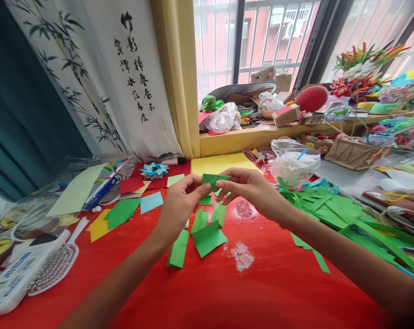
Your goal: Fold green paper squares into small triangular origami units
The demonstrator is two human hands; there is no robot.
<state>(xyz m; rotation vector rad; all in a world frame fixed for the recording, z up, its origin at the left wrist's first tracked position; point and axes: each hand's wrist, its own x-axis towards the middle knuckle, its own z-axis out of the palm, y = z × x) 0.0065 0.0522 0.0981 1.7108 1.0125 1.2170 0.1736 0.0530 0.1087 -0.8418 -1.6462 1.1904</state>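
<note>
Your left hand (179,203) and right hand (251,187) are both pinched on one folded green paper piece (212,179), held between them above the red tabletop (207,283). Below your hands: loose folded green pieces (207,237). Right of your right hand: green paper strips (330,212). Beyond your hands: yellow sheet (220,163).

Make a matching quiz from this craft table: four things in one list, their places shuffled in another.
1 green folded paper
2 blue paper star
3 white hairbrush
4 wicker basket

A front left of the red table
B pinched between left hand and right hand
C right side, by the windowsill
D far back, under the hanging scroll

Pairs: 1-B, 2-D, 3-A, 4-C
</note>
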